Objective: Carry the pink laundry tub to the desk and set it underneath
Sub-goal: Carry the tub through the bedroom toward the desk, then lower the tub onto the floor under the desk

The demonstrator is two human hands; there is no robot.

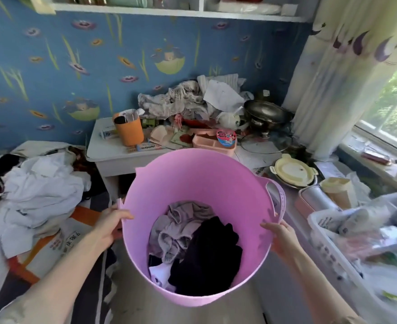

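Observation:
The pink laundry tub [193, 181] hangs in the air in front of me, its mouth tilted toward the camera. Grey, black and white clothes lie in its bottom. My left hand [109, 226] grips the rim on the left, thumb over the edge. My right hand [280, 237] holds the rim on the right, just below the tub's pink handle. The white desk [104, 152] stands straight ahead against the blue wall, its top crowded with things. A dark gap shows under the desk beside its leg, partly hidden by the tub.
On the desk stand an orange cup [129, 130], a pink box [212, 141], a metal pot [266, 115] and crumpled cloth [185, 97]. White clothes [41, 190] are piled at left. A white basket [361, 239] and a yellow lid [294, 171] crowd the right surface.

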